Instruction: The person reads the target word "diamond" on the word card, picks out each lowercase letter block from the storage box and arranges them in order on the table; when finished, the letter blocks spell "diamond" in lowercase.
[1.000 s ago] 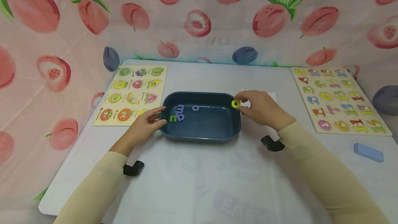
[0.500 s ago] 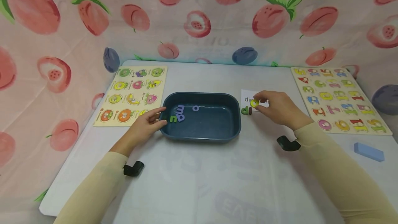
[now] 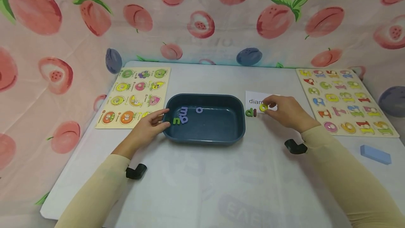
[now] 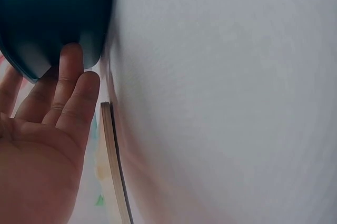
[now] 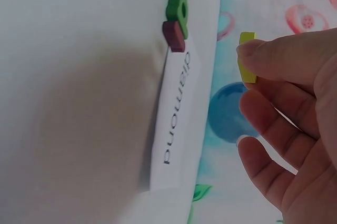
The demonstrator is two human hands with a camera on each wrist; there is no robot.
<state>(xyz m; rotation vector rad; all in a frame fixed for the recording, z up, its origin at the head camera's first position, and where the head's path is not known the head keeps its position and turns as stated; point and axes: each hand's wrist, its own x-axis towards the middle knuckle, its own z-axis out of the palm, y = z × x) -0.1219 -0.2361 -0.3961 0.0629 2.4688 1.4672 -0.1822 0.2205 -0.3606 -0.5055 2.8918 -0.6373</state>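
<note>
My right hand (image 3: pixel 284 111) pinches a yellow ring-shaped letter (image 3: pixel 263 107) between thumb and fingers, in front of a white card (image 3: pixel 252 95) printed with a word starting "diam". The right wrist view shows this letter (image 5: pixel 246 71) edge-on, held away from the tabletop. A green letter d (image 3: pixel 249 112) and a small dark red letter (image 3: pixel 255 113) stand side by side at the card's lower left. My left hand (image 3: pixel 148 126) holds the left end of a dark blue tub (image 3: pixel 205 141), thumb and index finger at its rim; other fingers (image 4: pixel 71 66) lie against its outer wall.
Inside the tub are a purple m (image 3: pixel 183 110), a purple o (image 3: pixel 199 109), another purple letter (image 3: pixel 184 119) and a green n (image 3: pixel 176 120). A fruit puzzle board (image 3: pixel 121 96) lies left, a number puzzle board (image 3: pixel 340 92) right. A blue block (image 3: pixel 375 154) sits near the right edge.
My right hand has carried the yellow letter rightward from above the tub's right rim to the card, uncovering the green and dark red letters. My left hand has stayed at the tub.
</note>
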